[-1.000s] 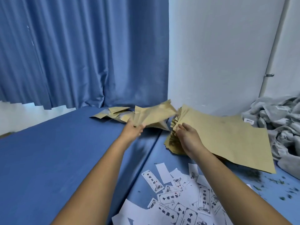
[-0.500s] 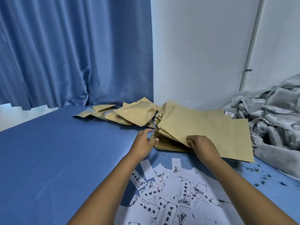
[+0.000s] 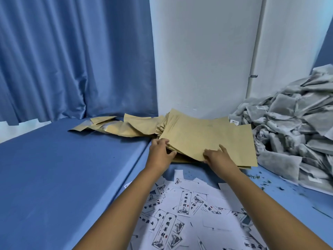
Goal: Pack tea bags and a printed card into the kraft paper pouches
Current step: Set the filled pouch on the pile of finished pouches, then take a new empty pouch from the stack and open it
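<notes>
A stack of flat kraft paper pouches [image 3: 207,134] lies on the blue surface against the white wall. My left hand [image 3: 160,154] touches the stack's near left corner, fingers curled against the pouch edges. My right hand [image 3: 219,157] pinches the near edge of the top pouch, index finger lying on top. Filled kraft pouches [image 3: 115,126] lie scattered to the left of the stack. A heap of grey tea bags [image 3: 295,134] is piled at the right. Printed cards [image 3: 182,212] with black characters are spread in front of me, under my forearms.
Blue curtains [image 3: 72,60] hang behind the left side, above a raised blue ledge [image 3: 54,168]. A white wall [image 3: 201,51] with a thin pipe stands behind the stack. Loose tea crumbs [image 3: 266,183] dot the blue surface at the right.
My left hand has let go of a filled pouch onto the left pile and come back to the stack's corner. My right hand slid along the stack's near edge to the top pouch.
</notes>
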`<action>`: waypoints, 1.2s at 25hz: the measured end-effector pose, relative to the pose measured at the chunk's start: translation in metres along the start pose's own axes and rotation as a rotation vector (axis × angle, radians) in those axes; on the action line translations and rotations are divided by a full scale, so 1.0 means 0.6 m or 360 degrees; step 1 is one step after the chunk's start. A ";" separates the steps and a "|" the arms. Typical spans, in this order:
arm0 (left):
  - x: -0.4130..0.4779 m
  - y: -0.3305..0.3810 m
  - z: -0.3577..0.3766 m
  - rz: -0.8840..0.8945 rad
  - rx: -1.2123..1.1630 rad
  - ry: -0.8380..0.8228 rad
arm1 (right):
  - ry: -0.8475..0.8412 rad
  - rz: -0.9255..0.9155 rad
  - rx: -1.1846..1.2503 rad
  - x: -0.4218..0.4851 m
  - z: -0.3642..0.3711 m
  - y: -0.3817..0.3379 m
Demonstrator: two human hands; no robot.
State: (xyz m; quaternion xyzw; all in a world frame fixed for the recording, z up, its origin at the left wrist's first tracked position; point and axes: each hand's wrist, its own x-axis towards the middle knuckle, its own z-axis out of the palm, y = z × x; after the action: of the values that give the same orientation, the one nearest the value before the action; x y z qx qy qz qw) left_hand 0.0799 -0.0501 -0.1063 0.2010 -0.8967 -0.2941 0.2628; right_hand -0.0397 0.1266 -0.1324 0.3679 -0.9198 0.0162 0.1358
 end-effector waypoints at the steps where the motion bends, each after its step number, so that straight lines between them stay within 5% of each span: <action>1: -0.003 0.005 0.001 0.0031 0.0099 0.0030 | 0.0014 -0.0002 0.0027 -0.004 -0.001 0.004; 7: -0.029 0.053 0.014 0.0671 0.0638 0.0090 | 0.0339 0.0298 0.0162 -0.031 -0.019 0.010; 10: -0.039 0.070 0.027 0.0752 0.0638 0.0002 | 0.0662 0.1009 0.0579 -0.049 -0.024 0.043; 14: -0.048 0.080 0.045 0.0917 0.0860 -0.0057 | 0.0477 0.1630 0.1160 -0.067 -0.040 0.095; 18: -0.061 0.112 0.073 0.1012 0.0822 -0.0125 | 0.0350 0.1674 0.1609 -0.077 -0.050 0.129; 22: -0.072 0.141 0.092 0.1060 0.0704 -0.0067 | 0.0534 0.1420 0.1381 -0.100 -0.050 0.133; 26: -0.078 0.142 0.109 0.1049 0.1005 -0.0205 | 0.0880 0.1292 0.1198 -0.126 -0.065 0.139; 30: -0.073 0.115 0.092 0.0860 0.1158 -0.0083 | 0.1184 0.1429 0.2261 -0.142 -0.085 0.159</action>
State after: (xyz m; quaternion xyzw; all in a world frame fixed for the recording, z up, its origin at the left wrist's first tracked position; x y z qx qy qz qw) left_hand 0.0673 0.0471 -0.1157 0.0314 -0.9684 0.1142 0.2197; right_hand -0.0336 0.2601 -0.0989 -0.0558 -0.6473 0.7461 0.1460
